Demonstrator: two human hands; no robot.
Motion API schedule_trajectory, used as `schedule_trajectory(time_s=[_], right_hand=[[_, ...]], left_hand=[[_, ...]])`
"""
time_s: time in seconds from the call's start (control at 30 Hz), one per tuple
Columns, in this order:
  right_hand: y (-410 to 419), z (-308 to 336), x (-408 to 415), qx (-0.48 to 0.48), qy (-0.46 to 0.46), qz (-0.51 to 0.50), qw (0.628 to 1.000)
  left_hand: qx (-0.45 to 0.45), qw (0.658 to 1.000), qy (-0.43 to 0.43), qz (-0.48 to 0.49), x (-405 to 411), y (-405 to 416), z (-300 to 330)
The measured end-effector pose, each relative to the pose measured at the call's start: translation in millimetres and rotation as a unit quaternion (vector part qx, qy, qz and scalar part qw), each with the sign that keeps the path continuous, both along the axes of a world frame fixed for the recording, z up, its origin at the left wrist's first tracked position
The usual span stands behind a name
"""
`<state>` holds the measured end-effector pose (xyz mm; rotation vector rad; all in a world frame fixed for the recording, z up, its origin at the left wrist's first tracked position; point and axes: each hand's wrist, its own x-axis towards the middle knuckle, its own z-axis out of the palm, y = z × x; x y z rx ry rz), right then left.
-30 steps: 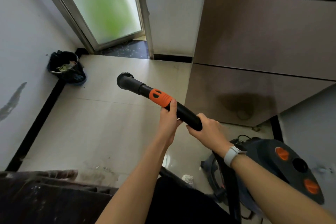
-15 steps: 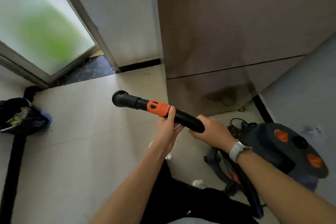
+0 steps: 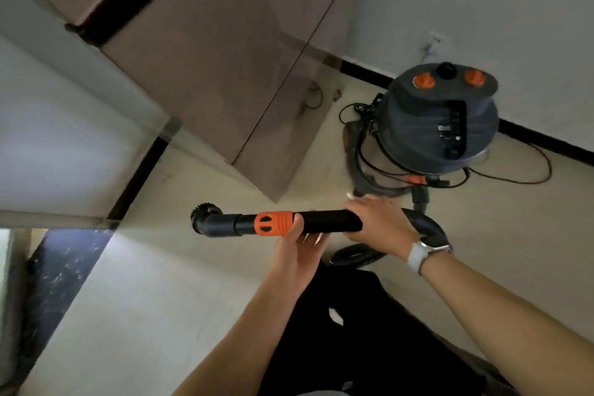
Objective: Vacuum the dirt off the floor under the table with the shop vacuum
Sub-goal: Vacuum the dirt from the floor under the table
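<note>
Both hands hold the black vacuum wand [image 3: 324,222], which lies level above the pale floor [image 3: 154,299]. The left hand [image 3: 297,249] comes up from below, its grip closed round the wand just right of the orange collar [image 3: 274,223], thumb resting against the collar's edge. The right hand [image 3: 379,228] lies over the wand's rear end, palm down with fingers reaching across the top; its grip wraps the tube where the ribbed black hose [image 3: 427,228] joins. A white-strapped watch [image 3: 421,255] sits on the right wrist.

Beyond the left grip, past the collar, the wand ends in an elbow with a round brush nozzle [image 3: 205,214], off the floor. From the right grip the hose curls down and loops back under that wrist.

The shop vacuum [image 3: 440,119], a dark grey drum with two orange knobs on its lid, stands on the floor beyond the right grip, near the wall [image 3: 482,3]. Its black cord [image 3: 520,177] trails loosely on the floor around it. A brown cabinet [image 3: 225,58] stands beyond the left grip, its lower corner near the wand. A dark speckled threshold strip [image 3: 61,264] lies far out to the side of the left grip.
</note>
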<state>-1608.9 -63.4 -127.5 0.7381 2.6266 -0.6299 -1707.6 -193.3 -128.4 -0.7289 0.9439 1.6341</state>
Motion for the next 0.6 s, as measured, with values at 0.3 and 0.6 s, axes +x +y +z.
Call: schedule_trajectory(time_s=[0.3, 0.6], right_hand=[[-75, -22, 58, 0.030, 0.049, -0.168, 0.984], [-185, -35, 76, 0.028, 0.071, -0.343, 0.936]], left_hand=[[0.010, 0.979, 0.055, -0.197, 20, -33, -1], [0.016, 0.947, 0.093, -0.306, 28, -90, 2]])
